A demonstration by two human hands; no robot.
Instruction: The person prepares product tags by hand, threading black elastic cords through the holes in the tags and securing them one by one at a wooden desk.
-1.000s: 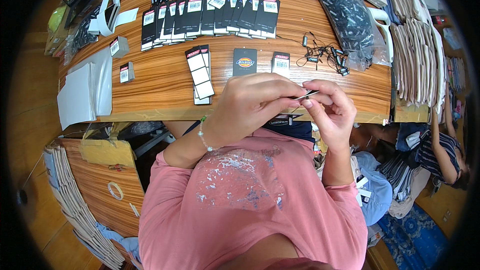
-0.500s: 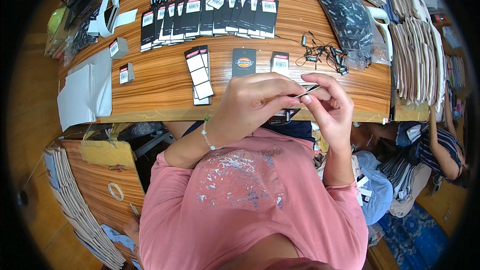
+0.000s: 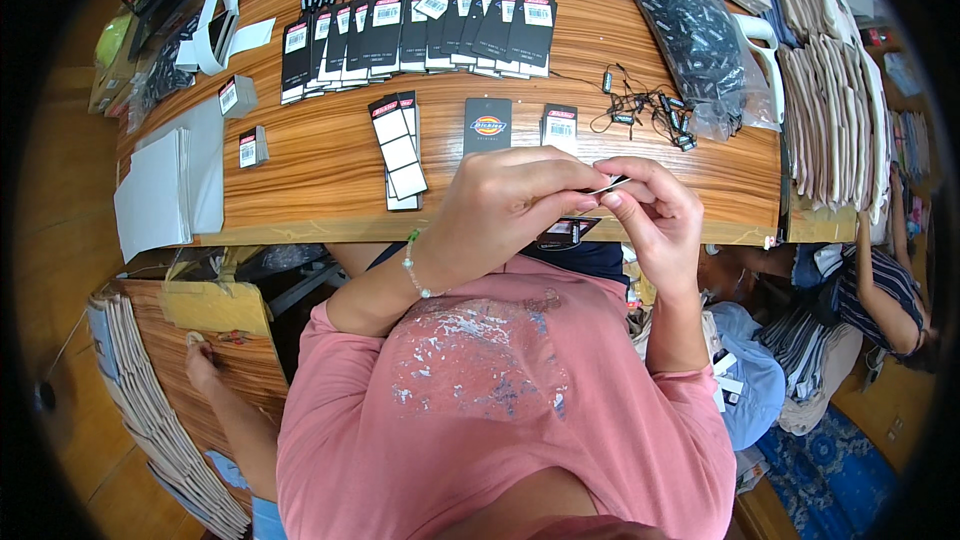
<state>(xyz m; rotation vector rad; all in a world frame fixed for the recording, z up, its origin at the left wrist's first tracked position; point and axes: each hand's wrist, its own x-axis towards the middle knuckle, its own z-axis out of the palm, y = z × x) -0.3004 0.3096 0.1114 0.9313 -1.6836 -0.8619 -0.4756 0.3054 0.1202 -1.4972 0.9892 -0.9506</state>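
My left hand [image 3: 520, 185], with a beaded bracelet at the wrist, and my right hand [image 3: 652, 210] meet over the table's front edge. Both pinch a thin dark-and-white hang tag [image 3: 610, 185], seen almost edge-on and partly hidden by the fingers. Below them, a black tag [image 3: 567, 231] with a small string fastener shows against my lap. Just beyond my hands lie a dark card with a colourful logo [image 3: 488, 125] and a small stack of barcoded tags [image 3: 561, 127]. Left of these are strips of white labels [image 3: 398, 150].
A row of strung black hang tags [image 3: 415, 30] spans the far table. Loose string fasteners [image 3: 650, 112] and a bag of more [image 3: 690, 50] lie right, beside folded garments [image 3: 830, 120]. White sheets [image 3: 160, 185] sit left. Another person's hand [image 3: 201, 360] reaches over the lower-left table.
My hands shift only slightly, still pinching the tag. At lower left, another person's arm has reached in, and the pale tape roll has moved from its earlier spot to that hand.
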